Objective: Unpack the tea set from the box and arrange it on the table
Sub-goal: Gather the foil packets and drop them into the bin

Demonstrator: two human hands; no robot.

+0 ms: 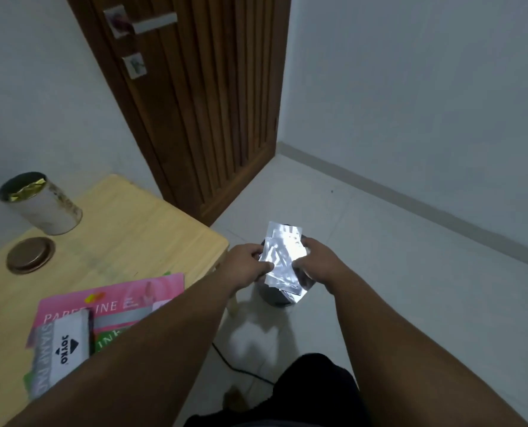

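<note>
progress, judged: partway. white tin (pixel 45 208) stands open near the far left edge of the counter (pixel 139 229). its bronze lid (pixel 30 255) lies flat just in front of it, not touching. gold foil liner (pixel 28 192) shows at the tin's mouth; whatever is below it is not visible. no cups or pot seen on the counter, and no box identifiable.

hands: left hand (pixel 246 266) and right hand (pixel 318 266) both pinch a stack of silver foil packets (pixel 279 260), held off the counter past its far right corner, above the floor (pixel 379 272). a dark container (pixel 272 298) sits directly under the packets; its inside is hidden, contents unknown.

left to do, judged: packets not yet set on the counter. pink paper pack (pixel 111 300) and stamp pad box (pixel 62 349) occupy the near edge.
</note>
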